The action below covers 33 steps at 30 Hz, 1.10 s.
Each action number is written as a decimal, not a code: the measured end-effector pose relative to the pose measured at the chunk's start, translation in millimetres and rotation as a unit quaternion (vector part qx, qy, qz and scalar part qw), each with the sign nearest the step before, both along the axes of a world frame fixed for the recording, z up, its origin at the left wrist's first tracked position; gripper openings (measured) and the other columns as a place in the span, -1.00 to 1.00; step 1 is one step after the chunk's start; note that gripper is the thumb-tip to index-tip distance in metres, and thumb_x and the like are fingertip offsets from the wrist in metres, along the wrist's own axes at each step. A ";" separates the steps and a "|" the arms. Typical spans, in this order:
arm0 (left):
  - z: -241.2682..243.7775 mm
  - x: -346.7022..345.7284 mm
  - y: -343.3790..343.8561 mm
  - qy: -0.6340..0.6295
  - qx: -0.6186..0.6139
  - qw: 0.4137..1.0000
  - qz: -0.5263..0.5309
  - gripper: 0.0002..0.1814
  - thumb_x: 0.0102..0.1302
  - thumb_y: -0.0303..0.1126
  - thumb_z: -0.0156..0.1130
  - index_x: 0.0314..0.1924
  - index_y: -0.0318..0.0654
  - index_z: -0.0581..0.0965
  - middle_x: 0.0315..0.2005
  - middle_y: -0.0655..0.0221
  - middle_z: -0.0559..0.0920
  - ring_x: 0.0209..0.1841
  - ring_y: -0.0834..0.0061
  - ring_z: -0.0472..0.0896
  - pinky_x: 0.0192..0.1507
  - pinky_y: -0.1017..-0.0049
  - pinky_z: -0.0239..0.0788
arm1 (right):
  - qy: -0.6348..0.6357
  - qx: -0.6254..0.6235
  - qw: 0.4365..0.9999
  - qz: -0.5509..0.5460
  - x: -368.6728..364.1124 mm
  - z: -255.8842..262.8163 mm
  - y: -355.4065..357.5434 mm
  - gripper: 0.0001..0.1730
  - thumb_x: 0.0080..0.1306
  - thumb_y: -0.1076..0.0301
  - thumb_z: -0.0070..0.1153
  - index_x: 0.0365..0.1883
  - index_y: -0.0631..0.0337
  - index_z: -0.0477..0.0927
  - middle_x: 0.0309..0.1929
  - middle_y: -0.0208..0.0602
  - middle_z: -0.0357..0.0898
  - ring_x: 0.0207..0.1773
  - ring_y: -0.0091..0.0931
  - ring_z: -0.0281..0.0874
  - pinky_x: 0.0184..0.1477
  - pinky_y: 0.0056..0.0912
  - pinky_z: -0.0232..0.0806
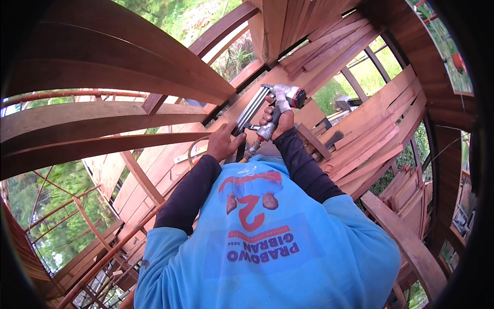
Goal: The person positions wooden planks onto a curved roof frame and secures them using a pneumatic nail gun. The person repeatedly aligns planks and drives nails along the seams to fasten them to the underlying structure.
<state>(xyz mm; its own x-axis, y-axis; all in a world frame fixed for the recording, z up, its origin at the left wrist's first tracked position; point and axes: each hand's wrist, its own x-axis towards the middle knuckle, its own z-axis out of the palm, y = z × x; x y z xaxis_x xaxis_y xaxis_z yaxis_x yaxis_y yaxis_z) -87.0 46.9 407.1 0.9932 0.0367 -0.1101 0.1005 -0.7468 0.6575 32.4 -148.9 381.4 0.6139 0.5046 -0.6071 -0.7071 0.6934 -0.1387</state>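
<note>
A pneumatic nail gun [283,96] with a worn silver body is held in front of my chest. My right hand [283,121] is wrapped around its dark handle. The long metal magazine [252,106] slants from the tool's nose down to my left hand [225,141]. The fingers of that hand close around the magazine's rear end and partly hide it. An air hose fitting [252,148] is joined to the base of the handle, just above my blue shirt. Beneath the tool runs a wide wooden plank [241,110].
Long wooden boards [127,58] extend at the upper left. Stacked wooden strips [362,146] lie at the right, near a dark-bristled brush [334,139]. Rusty scaffold tubing [112,251] crosses the lower left. Gaps between the timbers show greenery below.
</note>
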 end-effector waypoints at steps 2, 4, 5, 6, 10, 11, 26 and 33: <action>1.8 1.8 1.1 0.016 -0.027 0.999 0.023 -0.57 0.19 -0.01 0.40 -0.16 -0.19 0.57 -0.35 0.15 0.66 -0.30 0.08 0.66 -0.25 0.18 0.46 | 0.006 -0.008 1.000 0.003 -1.4 0.7 0.7 -0.49 0.45 -0.20 0.09 -0.03 0.10 0.55 -0.52 -0.49 0.33 -0.59 -0.54 0.31 -0.49 -0.30 0.28; 16.0 9.7 0.4 0.068 0.003 0.997 0.030 -0.59 0.18 -0.01 0.41 -0.20 -0.18 0.58 -0.40 0.18 0.66 -0.36 0.09 0.66 -0.30 0.17 0.46 | 0.008 0.003 1.000 -0.001 -1.8 -2.7 -1.7 -0.46 0.43 -0.23 0.12 -0.06 0.11 0.56 -0.54 -0.51 0.32 -0.60 -0.55 0.30 -0.50 -0.32 0.28; 19.9 12.1 0.2 0.094 0.018 0.995 0.033 -0.60 0.18 0.00 0.41 -0.23 -0.17 0.58 -0.42 0.20 0.66 -0.39 0.09 0.66 -0.32 0.16 0.46 | 0.008 0.008 1.000 -0.003 -2.3 -4.5 -2.0 -0.45 0.42 -0.24 0.13 -0.08 0.11 0.57 -0.54 -0.51 0.32 -0.61 -0.55 0.29 -0.51 -0.33 0.27; 17.7 8.4 -1.6 0.026 0.053 0.998 0.022 -0.58 0.20 0.06 0.40 -0.27 -0.15 0.59 -0.47 0.23 0.66 -0.45 0.13 0.66 -0.39 0.17 0.44 | 0.010 0.002 1.000 -0.007 -3.5 -2.8 -1.2 -0.43 0.40 -0.26 0.14 -0.10 0.12 0.58 -0.56 -0.53 0.31 -0.62 -0.57 0.29 -0.52 -0.35 0.26; 12.7 -10.0 -6.3 0.013 0.092 0.993 0.072 -0.59 0.30 0.08 0.36 -0.26 -0.15 0.60 -0.41 0.22 0.69 -0.44 0.18 0.67 -0.41 0.23 0.44 | 0.013 -0.016 0.999 -0.029 -0.8 -3.4 -1.8 -0.42 0.39 -0.27 0.16 -0.09 0.12 0.58 -0.56 -0.54 0.33 -0.62 -0.57 0.29 -0.52 -0.35 0.27; 8.4 -14.4 -4.2 -0.002 0.070 0.995 0.077 -0.61 0.30 0.04 0.38 -0.26 -0.15 0.60 -0.40 0.23 0.69 -0.43 0.19 0.67 -0.40 0.23 0.44 | 0.013 -0.008 1.000 -0.025 -2.5 -4.7 -1.5 -0.42 0.39 -0.27 0.16 -0.09 0.12 0.58 -0.56 -0.54 0.33 -0.62 -0.57 0.29 -0.52 -0.35 0.27; -19.3 -97.4 54.5 0.153 -0.117 0.969 0.152 -0.79 0.33 -0.37 0.39 -0.17 -0.35 0.58 -0.39 0.28 0.74 -0.31 0.54 0.76 -0.17 0.48 0.62 | 0.014 -0.030 0.999 -0.032 14.3 -54.6 -17.4 -0.33 0.40 -0.31 0.10 0.03 0.17 0.61 -0.56 -0.57 0.32 -0.60 -0.59 0.32 -0.48 -0.42 0.29; -87.6 -79.4 44.0 0.268 -0.091 0.947 0.148 -0.70 0.26 -0.23 0.44 -0.23 -0.33 0.62 -0.43 0.26 0.73 -0.42 0.43 0.69 -0.30 0.41 0.50 | 0.099 -0.113 0.988 -0.022 4.2 -178.3 -19.8 -0.37 0.32 -0.28 0.24 -0.06 0.16 0.61 -0.62 -0.50 0.38 -0.61 -0.52 0.43 -0.55 -0.33 0.38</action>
